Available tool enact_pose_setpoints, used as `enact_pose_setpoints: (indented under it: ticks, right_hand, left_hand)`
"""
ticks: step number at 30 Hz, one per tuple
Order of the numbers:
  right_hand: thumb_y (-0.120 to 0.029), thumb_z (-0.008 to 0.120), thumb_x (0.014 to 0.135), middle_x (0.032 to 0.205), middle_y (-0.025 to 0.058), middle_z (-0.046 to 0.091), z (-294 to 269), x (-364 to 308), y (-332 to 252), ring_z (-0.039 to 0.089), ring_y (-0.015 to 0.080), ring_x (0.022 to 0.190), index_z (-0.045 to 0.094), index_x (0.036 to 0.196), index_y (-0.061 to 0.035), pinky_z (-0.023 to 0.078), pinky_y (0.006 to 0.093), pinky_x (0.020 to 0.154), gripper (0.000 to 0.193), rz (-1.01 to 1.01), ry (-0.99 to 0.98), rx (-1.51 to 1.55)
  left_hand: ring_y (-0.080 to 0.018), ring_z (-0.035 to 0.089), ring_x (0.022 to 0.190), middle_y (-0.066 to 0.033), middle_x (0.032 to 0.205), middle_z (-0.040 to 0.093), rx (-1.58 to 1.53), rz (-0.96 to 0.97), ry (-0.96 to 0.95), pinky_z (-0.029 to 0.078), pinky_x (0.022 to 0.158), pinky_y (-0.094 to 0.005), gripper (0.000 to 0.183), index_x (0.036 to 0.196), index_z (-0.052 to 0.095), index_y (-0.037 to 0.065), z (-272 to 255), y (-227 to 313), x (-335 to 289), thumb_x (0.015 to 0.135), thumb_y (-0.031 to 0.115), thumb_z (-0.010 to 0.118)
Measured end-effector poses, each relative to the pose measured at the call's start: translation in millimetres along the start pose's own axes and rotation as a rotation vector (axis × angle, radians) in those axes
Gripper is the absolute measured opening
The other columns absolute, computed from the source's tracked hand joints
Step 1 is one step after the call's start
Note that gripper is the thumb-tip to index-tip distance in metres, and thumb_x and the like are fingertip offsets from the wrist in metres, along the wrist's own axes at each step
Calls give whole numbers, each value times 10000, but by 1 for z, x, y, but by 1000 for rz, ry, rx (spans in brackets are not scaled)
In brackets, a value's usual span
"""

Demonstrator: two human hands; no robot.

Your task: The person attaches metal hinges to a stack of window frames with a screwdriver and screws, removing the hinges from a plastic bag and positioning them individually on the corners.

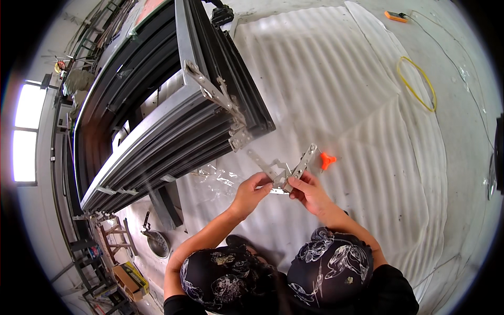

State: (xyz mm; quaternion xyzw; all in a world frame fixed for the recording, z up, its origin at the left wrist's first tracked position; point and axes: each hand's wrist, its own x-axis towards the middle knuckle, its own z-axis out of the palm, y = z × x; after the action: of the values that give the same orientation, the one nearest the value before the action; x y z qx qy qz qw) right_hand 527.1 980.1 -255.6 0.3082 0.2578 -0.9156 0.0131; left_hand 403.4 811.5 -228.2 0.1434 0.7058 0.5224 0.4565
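Note:
My left hand and my right hand are both closed on a silver metal window hinge, one at each side of it. Its arms spread apart in a V, pointing away from me, with small holes or rivets along them. Fingers cover its near part. Just right of the hinge, an orange three-armed plastic piece lies on the white sheet. Ahead to the left is a stack of dark window frames. Similar metal hinges are attached at the stack's near corner.
A ribbed white foam sheet covers the floor. Clear plastic scraps lie by the stack. A black power tool is at the back, a yellow loop at right. A round basin and a cardboard box stand lower left.

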Motion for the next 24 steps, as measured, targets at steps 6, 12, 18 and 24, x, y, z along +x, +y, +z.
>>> enact_pose_setpoints:
  ticks: [6, 12, 18, 24]
  right_hand:
    - [-107, 707, 844, 667, 110, 510, -25, 10, -25, 540, 245, 646, 540, 757, 2, 393, 386, 566, 218, -830, 275, -1126]
    - [-109, 723, 800, 698, 122, 537, -56, 12, -50, 540, 330, 729, 519, 688, -7, 424, 427, 624, 254, -1132, 180, -1403]
    - [-117, 731, 779, 842, 68, 667, -64, 2, -17, 614, 271, 830, 643, 777, -32, 496, 378, 706, 122, -1028, 14, -1434]
    - [-100, 712, 775, 939, 26, 706, -50, -14, 33, 639, 212, 891, 694, 938, -78, 533, 323, 717, 165, -1047, -154, -1603]
  left_hand:
    - [-138, 590, 1074, -46, 1155, 634, -98, -131, 74, 473, 932, -297, 243, 1193, 600, 37, -12, -2, -2, 980, 151, 569]
    - [-167, 572, 1140, -60, 1182, 620, -146, -228, 65, 461, 964, -337, 278, 1213, 571, 51, -20, -4, -7, 983, 208, 575]
    - [-163, 569, 1131, -65, 1185, 609, -174, -293, 43, 465, 955, -333, 341, 1247, 541, 42, -18, -10, -10, 964, 223, 598]
    - [-179, 571, 1161, -76, 1240, 602, -106, -403, 42, 477, 966, -356, 330, 1253, 527, 59, -18, -15, -14, 994, 258, 578]
